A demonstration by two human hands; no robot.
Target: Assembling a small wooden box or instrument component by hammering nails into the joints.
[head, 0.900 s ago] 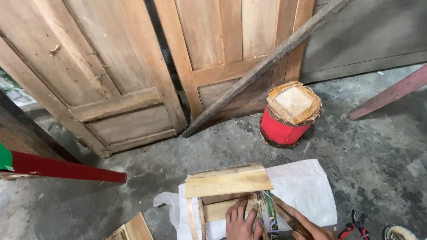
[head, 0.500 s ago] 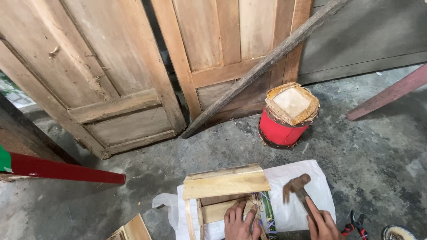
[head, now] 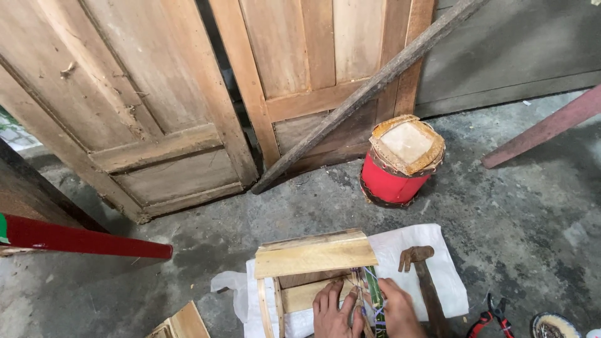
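Note:
A small frame of pale wooden slats (head: 313, 253) lies on a white sack (head: 400, 243) on the concrete floor, at the bottom centre of the head view. My left hand (head: 333, 310) rests flat on the frame's inner slat with its fingers spread. My right hand (head: 398, 308) sits just to its right, fingertips on a green strip (head: 374, 293) wound with blue and white thread along the frame's right side. A rusty hammer (head: 426, 281) lies on the sack beside my right hand, untouched.
A red drum with a worn woven lid (head: 391, 178) stands behind the sack. Old wooden doors (head: 156, 94) and a leaning pole (head: 375, 81) fill the back. A red bar (head: 87, 241) juts in from the left. Red pliers (head: 488, 318) and a bowl (head: 554, 325) lie bottom right.
Half a second ago my right hand held the hammer up over the sack. The hammer now lies on the sack and my right hand has moved left to the green strip.

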